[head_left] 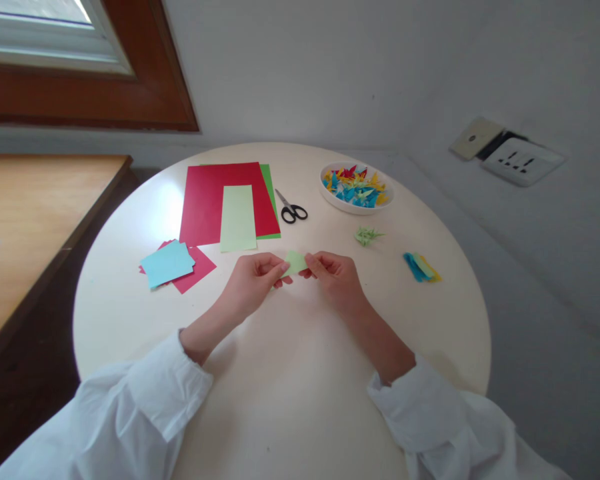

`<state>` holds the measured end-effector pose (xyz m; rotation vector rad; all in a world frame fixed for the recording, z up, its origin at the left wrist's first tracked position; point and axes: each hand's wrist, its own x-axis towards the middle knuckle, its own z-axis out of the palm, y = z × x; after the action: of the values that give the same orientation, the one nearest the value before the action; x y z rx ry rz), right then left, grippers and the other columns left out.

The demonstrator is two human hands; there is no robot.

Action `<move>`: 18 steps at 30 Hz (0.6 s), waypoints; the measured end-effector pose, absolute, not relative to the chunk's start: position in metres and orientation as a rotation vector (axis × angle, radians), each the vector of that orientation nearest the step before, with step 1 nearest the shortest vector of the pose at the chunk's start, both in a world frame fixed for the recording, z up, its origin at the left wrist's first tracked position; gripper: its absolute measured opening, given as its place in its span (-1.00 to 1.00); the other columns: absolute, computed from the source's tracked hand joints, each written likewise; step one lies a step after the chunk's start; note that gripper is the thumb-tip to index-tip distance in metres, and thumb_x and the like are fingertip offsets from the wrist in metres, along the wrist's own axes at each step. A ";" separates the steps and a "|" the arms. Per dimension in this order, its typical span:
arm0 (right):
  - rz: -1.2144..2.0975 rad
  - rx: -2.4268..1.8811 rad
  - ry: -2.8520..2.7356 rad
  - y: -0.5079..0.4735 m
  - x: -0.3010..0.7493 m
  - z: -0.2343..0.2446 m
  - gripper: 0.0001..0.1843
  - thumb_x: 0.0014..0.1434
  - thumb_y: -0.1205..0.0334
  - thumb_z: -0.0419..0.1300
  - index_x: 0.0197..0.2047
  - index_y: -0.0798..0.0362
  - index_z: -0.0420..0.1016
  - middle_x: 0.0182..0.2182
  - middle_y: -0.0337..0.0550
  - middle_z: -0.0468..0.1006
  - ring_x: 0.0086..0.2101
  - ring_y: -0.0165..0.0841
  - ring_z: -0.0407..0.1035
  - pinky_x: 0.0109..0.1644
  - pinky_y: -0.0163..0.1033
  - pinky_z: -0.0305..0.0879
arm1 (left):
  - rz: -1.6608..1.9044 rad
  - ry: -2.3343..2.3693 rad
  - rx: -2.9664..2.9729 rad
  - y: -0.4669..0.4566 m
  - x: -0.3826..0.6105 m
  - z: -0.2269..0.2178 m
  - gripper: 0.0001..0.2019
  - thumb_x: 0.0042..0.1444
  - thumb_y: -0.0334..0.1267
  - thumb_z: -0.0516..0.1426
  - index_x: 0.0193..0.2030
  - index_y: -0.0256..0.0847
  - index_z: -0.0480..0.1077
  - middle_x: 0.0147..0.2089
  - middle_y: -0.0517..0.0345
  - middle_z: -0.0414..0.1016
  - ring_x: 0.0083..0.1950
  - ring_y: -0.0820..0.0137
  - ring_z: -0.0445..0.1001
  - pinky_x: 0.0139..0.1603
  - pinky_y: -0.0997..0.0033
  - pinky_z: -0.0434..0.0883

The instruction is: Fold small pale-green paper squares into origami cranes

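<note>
A small piece of light green paper (295, 263) is held up between my two hands, over the middle of the round table. My left hand (253, 280) pinches its left edge between thumb and fingers. On the right edge, my right hand (336, 277) grips it the same way. The fingertips behind the paper are partly hidden, and I cannot tell how it is folded. Just beyond my left hand lies a light green paper strip (239, 219), on top of a large red sheet (207, 200).
Black-handled scissors (294, 212) lie beside the sheets. A white dish (356, 209) of colourful folded paper cranes stands at the back right of the table (290, 400). Nearer are green folded pieces (367, 235) and a small coloured stack (421, 267). Blue squares (168, 264) lie left.
</note>
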<state>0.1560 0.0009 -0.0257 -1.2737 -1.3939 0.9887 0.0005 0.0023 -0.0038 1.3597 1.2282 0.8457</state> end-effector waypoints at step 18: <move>1.016 -1.230 -1.345 0.002 0.155 -0.031 -0.74 -0.04 0.06 0.22 -0.56 0.09 0.43 -0.60 -0.26 0.42 -0.52 -0.46 0.25 -0.42 -0.32 0.19 | 0.875 1.278 1.848 0.001 -0.002 -0.012 -0.80 0.08 -0.23 0.05 -0.51 -0.23 0.35 -0.53 0.18 0.45 -0.48 0.46 0.37 -0.41 0.50 0.27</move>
<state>0.1549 0.0022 -0.0313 -1.2300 -1.3451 1.0158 -0.0021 0.0006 -0.0118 1.8482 1.2779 0.8748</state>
